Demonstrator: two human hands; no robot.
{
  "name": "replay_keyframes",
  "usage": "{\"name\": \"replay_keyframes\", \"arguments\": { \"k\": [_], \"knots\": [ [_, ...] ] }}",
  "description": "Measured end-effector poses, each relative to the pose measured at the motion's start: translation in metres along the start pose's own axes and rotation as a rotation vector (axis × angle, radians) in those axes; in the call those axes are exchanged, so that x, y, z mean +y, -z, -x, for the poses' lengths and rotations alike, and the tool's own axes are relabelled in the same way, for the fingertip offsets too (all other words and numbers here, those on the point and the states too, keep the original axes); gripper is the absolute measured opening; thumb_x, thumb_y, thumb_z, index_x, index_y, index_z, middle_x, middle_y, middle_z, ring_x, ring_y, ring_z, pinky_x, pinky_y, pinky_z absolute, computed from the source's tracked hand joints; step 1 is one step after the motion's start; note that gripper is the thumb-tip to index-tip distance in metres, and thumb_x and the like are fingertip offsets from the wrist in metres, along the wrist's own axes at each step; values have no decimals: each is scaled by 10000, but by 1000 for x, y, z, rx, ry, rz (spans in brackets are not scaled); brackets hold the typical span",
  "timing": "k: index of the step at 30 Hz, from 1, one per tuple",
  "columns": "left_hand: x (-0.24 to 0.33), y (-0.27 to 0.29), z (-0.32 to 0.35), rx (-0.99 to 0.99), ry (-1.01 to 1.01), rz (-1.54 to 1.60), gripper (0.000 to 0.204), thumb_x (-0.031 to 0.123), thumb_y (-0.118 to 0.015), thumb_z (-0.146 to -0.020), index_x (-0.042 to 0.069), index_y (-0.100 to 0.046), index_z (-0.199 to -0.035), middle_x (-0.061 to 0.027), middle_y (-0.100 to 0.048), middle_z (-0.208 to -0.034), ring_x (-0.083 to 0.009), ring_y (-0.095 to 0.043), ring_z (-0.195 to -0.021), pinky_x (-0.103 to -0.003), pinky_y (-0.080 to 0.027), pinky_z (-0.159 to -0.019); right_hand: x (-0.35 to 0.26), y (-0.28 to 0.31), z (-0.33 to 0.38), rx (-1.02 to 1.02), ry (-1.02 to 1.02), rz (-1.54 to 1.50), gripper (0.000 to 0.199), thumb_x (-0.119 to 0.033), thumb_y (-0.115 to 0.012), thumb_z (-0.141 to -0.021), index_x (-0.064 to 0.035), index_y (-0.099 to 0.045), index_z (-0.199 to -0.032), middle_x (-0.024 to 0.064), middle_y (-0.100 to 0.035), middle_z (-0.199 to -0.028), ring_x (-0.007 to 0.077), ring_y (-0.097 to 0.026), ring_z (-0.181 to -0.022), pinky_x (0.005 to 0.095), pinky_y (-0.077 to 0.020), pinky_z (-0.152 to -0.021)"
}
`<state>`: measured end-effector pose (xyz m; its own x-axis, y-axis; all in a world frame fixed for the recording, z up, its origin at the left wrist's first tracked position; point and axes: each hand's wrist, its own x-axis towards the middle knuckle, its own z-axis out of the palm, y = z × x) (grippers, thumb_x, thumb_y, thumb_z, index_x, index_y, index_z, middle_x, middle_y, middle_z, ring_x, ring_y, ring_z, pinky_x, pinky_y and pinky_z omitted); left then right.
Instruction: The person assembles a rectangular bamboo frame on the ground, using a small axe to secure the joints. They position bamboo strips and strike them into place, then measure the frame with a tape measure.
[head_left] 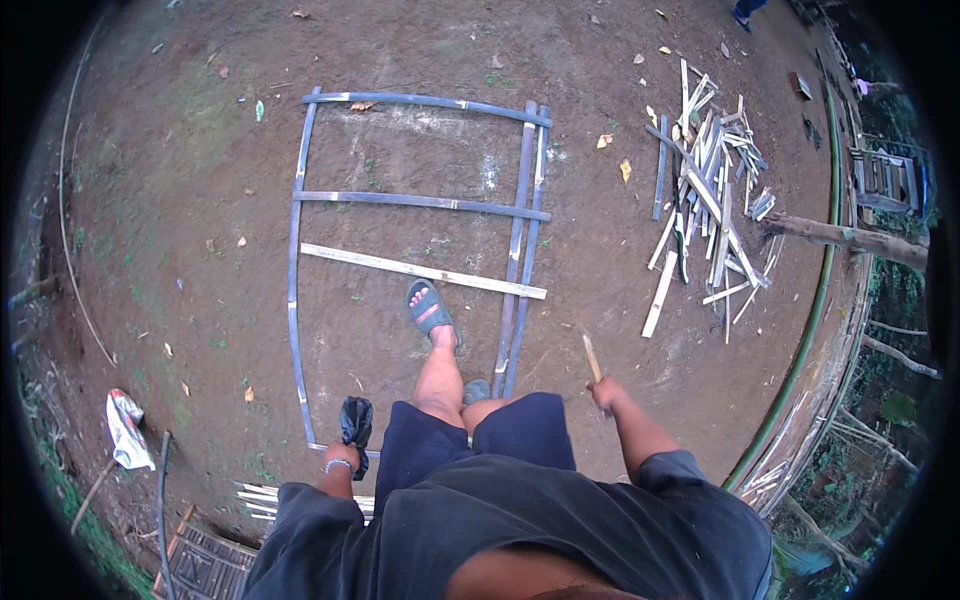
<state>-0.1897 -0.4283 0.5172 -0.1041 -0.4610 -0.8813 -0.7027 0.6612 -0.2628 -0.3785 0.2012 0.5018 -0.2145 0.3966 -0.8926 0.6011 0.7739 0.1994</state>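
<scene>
**Standing over a bamboo frame, a stick in one hand and a dark bag in the other**

Gripping a short bamboo stick (591,358), the right hand (603,394) was closed around its lower end, with the pale stick pointing up and away from the body. The left hand (345,455) hung low beside the thigh, a bracelet at its wrist, and it was closed on a crumpled black bag (356,420) that stuck out just ahead of it.

Between the two hands, and stretching forward from them, a bamboo frame (296,300) lay flat on the bare dirt ground (170,180). Its long dark side strip ran just ahead of the left hand, and a doubled pair of strips ran just left of the right hand. Two dark crosspieces and one pale slat (420,270) bridged the sides. The person's sandalled foot (430,310) stood inside the frame, just short of the pale slat, well ahead of both hands.

Further forward and to the right of the right hand lay a heap of split bamboo offcuts (705,190). A long green bamboo pole (815,300) curved along the ground's edge beyond that hand. Well out to the left of the left hand lay a white cloth (125,425). Close behind the left hand were a few pale slats (262,497).
</scene>
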Motion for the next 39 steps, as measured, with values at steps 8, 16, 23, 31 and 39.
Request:
{"name": "replay_keyframes", "arguments": {
  "k": [8,16,23,31,39],
  "knots": [
    [36,23,12,60,92,129,402,313,-650,-941,-32,-691,-1144,-282,-702,-1152,-444,-669,-1109,-494,-534,-948,-78,174,9,220,14,97,533,-438,-688,-941,68,-673,-1108,286,-723,-1001,411,-724,-948,479,-568,-822],
    [147,14,95,73,253,263,370,286,-647,-950,-10,-689,-1169,-264,-716,-1122,-435,-681,-1084,-496,-536,-923,-136,334,-82,364,161,165,561,-394,-694,-929,77,-600,-1220,312,-686,-1150,456,-668,-1102,495,-535,-956],
    [299,-8,219,158,549,434,324,270,-653,-945,-20,-709,-1076,-261,-727,-1071,-416,-694,-1054,-484,-548,-911,-209,489,-204,140,370,438,602,-423,-705,-909,78,-607,-1228,335,-661,-1195,458,-644,-1145,487,-515,-987],
    [495,-56,248,15,582,644,312,291,-702,-910,43,-726,-1099,-240,-726,-1087,-424,-689,-1046,-488,-540,-914,-177,615,-323,98,500,929,507,-422,-662,-907,69,-703,-1025,301,-696,-1104,420,-688,-1048,477,-554,-902],
    [618,-77,232,69,495,988,326,310,-695,-916,18,-728,-1057,-253,-720,-1045,-433,-683,-1021,-496,-533,-892,-267,638,-303,111,335,855,443,-379,-693,-916,62,-710,-884,203,-701,-739,327,-724,-653,455,-576,-615]
  ]
}}
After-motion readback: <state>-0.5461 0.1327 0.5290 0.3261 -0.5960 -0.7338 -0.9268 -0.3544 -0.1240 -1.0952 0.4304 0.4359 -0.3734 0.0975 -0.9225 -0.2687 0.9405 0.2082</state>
